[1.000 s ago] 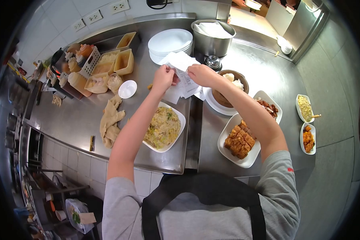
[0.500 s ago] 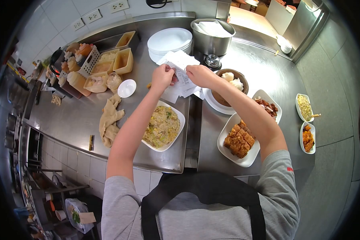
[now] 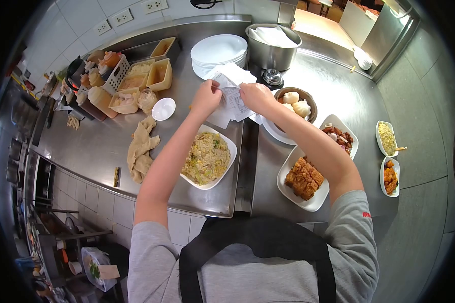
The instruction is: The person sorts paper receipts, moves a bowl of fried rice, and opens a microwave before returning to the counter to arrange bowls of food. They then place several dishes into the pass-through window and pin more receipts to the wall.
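Observation:
Both my hands pinch printed paper receipts (image 3: 232, 99) above the far part of the steel counter. My left hand (image 3: 207, 98) is closed on the left edge of the papers, and my right hand (image 3: 257, 97) grips their right side. Several slips overlap, some hanging below my fingers. Nearer to me, under my left forearm, sits a white bowl of fried rice (image 3: 207, 156). Past my right wrist a round steamer of white dumplings (image 3: 301, 108) rests on a white plate. A dish of sliced crispy meat (image 3: 304, 179) lies below my right forearm.
Stacked white plates (image 3: 219, 49) and a steel pot (image 3: 273, 48) stand at the back, with a call bell (image 3: 272, 77) in front. Sauce bottles (image 3: 101, 101), a small white bowl (image 3: 164, 109) and a crumpled cloth (image 3: 142, 151) are left. Small side dishes (image 3: 387, 137) sit right.
The view has shifted slightly, so the counter things appear a little further right. My hands stay on the receipts, whose top slip now lies at a different angle.

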`<state>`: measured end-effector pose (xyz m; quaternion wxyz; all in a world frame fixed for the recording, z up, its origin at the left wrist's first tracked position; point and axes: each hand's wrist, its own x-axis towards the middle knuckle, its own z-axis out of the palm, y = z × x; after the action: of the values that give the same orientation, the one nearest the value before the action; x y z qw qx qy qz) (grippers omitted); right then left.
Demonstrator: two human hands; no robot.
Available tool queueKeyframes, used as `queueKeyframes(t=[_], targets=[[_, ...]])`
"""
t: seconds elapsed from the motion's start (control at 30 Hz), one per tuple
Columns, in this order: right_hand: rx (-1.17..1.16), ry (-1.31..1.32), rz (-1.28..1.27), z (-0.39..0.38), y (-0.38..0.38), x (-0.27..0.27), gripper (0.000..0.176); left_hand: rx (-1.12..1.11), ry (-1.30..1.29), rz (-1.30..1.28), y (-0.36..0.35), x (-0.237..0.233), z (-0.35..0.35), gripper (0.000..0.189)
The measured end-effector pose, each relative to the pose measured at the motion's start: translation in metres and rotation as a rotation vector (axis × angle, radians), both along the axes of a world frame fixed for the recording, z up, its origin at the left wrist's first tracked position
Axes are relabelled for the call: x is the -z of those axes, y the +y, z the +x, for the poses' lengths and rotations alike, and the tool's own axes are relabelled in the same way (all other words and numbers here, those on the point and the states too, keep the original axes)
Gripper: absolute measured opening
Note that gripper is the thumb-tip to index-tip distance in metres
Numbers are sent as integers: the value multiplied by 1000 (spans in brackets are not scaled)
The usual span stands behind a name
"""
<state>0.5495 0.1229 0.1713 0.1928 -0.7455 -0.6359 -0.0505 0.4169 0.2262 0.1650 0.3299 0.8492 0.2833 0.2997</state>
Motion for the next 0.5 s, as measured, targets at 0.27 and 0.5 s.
queueKeyframes(t=[0.27, 0.5], targets=[[-44, -143, 1, 0, 1, 3, 17, -152, 25, -140, 15, 15, 2, 33], [-32, -100, -22, -1, -1, -1, 17, -143, 170, 153, 7, 1, -1, 32]])
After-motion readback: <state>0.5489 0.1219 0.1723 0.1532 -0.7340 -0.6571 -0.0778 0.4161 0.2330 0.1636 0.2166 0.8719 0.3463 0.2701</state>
